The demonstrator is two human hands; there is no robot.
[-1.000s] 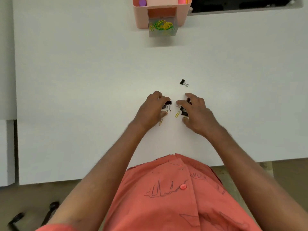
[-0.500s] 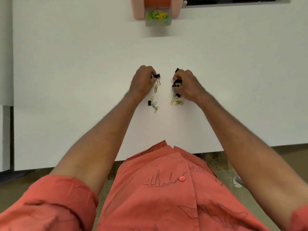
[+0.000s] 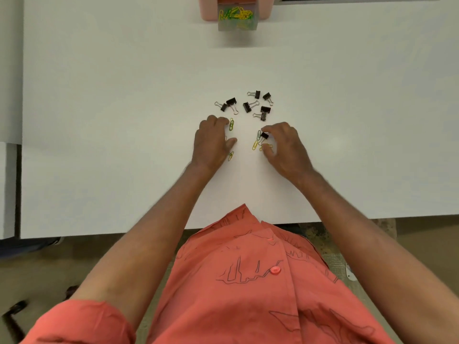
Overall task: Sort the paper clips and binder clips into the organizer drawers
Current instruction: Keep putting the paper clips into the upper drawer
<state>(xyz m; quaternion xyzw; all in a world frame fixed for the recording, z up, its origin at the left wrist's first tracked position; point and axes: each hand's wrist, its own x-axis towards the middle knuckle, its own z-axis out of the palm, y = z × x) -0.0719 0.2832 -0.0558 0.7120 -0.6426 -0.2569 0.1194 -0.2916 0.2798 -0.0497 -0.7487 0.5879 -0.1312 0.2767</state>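
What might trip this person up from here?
One binder clip lies tangled among the paper clips by the right hand, so a grab there may mix kinds. The clear drawer of the organizer sticks out, easy to knock when reaching over.

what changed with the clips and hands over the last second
Both hands let go of the black binder clips, now lying loose in a cluster beyond the fingers. The left hand and right hand pulled back toward the yellow and green paper clips. The clear drawer of the pink organizer stays open.
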